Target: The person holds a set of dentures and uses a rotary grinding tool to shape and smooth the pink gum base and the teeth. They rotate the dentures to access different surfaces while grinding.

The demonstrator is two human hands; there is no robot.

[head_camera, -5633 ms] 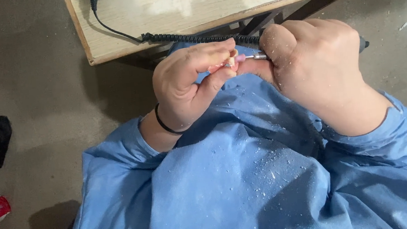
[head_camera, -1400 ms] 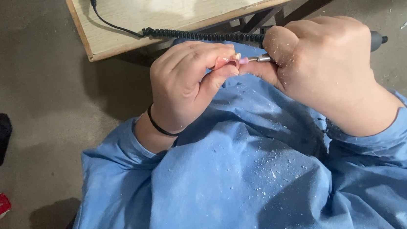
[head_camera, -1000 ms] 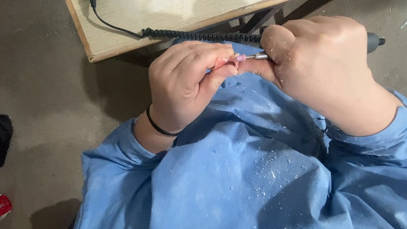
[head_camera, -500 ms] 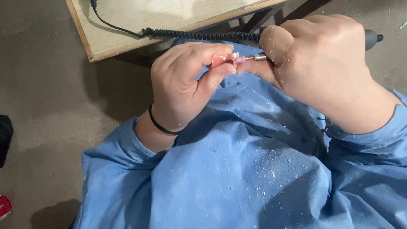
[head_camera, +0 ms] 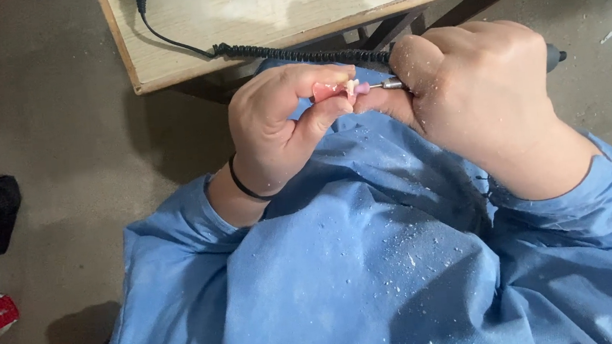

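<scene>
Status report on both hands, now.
Left hand pinching small pink dental piece. Right hand gripping rotary handpiece, burr tip at the piece. Coiled cord behind, nothing blocking.

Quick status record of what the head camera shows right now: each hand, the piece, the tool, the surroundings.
left hand: pinches a small pink piece between thumb and fingers; black band on the wrist
right hand: closed around a handheld rotary tool, mostly hidden in the fist
tool tip: pink bit, at the piece's edge
cord: black coiled, runs up onto the wooden bench
gown: blue, speckled with white dust
floor: grey, bags at left
</scene>
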